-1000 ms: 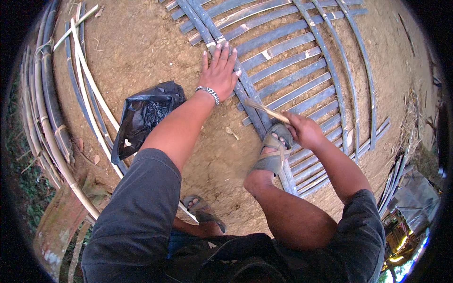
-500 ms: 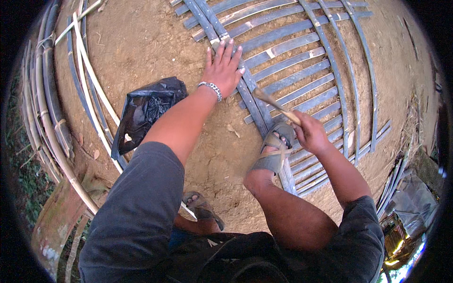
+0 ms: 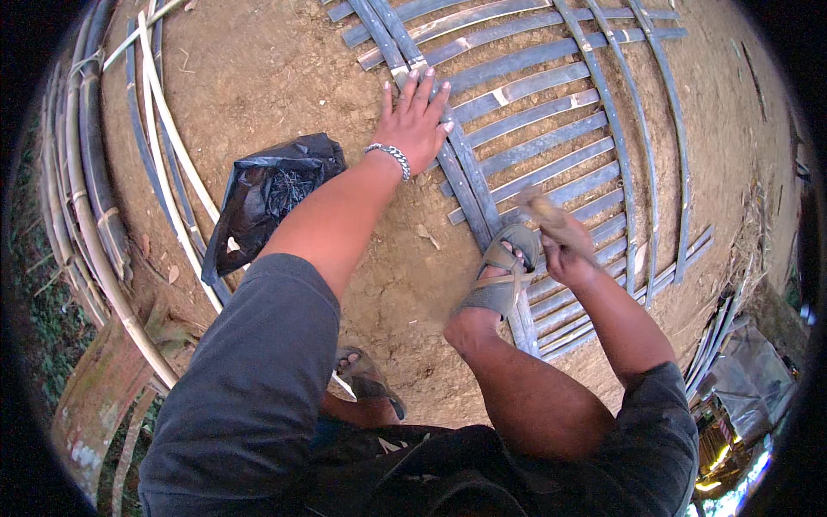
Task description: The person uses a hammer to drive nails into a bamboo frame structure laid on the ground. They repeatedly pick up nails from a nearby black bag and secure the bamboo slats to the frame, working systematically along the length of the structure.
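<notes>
My left hand (image 3: 412, 125) lies flat, fingers apart, on a pair of long dark split-bamboo strips (image 3: 472, 194). These run along the near left side of a bamboo slat panel (image 3: 525, 121) lying on the ground. My right hand (image 3: 568, 257) is closed around the wooden handle of a hammer (image 3: 560, 226), held above the panel; its end is smeared by motion. My sandalled foot (image 3: 506, 258) stands on the same strips, close to my right hand. Beside my left forearm a black plastic bag (image 3: 237, 207) lies open, with thin nail-like pieces inside.
Long bamboo poles (image 3: 82, 181) lie along the left edge, with pale thin strips (image 3: 168, 138) nearer the bag. My other sandalled foot (image 3: 370, 383) is on the bare soil. Plastic sheeting (image 3: 754, 370) and more strips (image 3: 719, 332) lie at the lower right.
The hammer has swung up and back, away from the strips, with my right hand turning at the wrist. My left hand stays in place on the strips.
</notes>
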### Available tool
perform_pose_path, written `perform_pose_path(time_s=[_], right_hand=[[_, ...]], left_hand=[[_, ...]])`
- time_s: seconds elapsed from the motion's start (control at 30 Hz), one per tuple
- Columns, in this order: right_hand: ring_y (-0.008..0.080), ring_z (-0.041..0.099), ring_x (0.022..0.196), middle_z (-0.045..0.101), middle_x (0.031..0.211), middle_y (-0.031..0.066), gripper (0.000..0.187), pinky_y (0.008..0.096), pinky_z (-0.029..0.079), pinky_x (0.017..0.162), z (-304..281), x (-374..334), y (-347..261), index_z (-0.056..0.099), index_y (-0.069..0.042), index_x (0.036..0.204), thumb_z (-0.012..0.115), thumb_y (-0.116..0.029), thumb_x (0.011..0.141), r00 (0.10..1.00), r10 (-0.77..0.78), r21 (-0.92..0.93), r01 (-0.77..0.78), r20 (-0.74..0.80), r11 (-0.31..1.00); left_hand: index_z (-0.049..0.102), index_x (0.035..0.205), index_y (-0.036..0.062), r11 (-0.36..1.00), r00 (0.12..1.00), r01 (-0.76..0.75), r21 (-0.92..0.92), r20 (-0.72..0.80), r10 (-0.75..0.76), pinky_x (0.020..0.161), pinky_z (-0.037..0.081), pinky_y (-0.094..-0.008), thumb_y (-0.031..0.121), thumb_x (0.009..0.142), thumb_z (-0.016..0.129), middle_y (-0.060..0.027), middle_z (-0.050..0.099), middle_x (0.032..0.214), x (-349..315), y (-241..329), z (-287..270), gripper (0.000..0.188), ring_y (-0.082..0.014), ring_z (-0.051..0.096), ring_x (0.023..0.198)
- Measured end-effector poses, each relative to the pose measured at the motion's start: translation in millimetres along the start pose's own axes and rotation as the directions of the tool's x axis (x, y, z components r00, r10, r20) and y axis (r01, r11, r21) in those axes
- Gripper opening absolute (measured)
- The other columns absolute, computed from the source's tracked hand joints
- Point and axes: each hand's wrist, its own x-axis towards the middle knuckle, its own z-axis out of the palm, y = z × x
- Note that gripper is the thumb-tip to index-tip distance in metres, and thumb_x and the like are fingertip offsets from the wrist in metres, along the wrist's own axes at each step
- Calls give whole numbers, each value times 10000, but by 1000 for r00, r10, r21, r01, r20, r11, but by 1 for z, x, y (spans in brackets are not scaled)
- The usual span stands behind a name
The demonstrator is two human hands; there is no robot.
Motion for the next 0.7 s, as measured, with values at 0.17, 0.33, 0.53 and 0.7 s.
perform_pose_path(time_s=[0.17, 0.33, 0.53, 0.7], right_hand=[[435, 660, 971, 664, 1096, 238, 430, 492, 548, 818, -2, -1, 3, 562, -63, 1330, 661, -115, 915, 898, 336, -232, -276, 283, 933], [432, 678, 943, 686, 1046, 213, 436, 532, 549, 797, -6, -6, 3, 517, -122, 1364, 633, -132, 944, 1000, 6, 84, -5, -19, 996], [449, 668, 930, 670, 1080, 235, 421, 524, 544, 810, -6, 13, -16, 496, -112, 1358, 605, -134, 952, 919, 294, -180, -253, 262, 951], [462, 662, 961, 675, 1089, 238, 458, 519, 547, 817, -2, -6, 14, 491, -139, 1388, 616, -151, 948, 989, 95, -77, -86, 112, 993]], left_hand=[[211, 1626, 143, 1000, 999, 13, 8, 49, -14, 1240, 48, -624, 411, 1063, 405, -151, 99, 1701, 4, 6, -4, 654, -355, 60, 1573], [185, 1634, 155, 999, 1000, 0, 37, 14, -1, 1243, 38, -620, 423, 1071, 383, -142, 80, 1707, 0, 5, -5, 654, -338, 42, 1579], [174, 1635, 151, 999, 993, 32, 16, 112, -34, 1239, 28, -627, 420, 1074, 376, -142, 67, 1710, -1, 7, -5, 654, -352, 23, 1580], [159, 1637, 144, 1000, 994, 20, 9, 110, -21, 1243, 22, -616, 407, 1070, 390, -134, 59, 1714, 1, 7, -12, 667, -342, 18, 1583]])
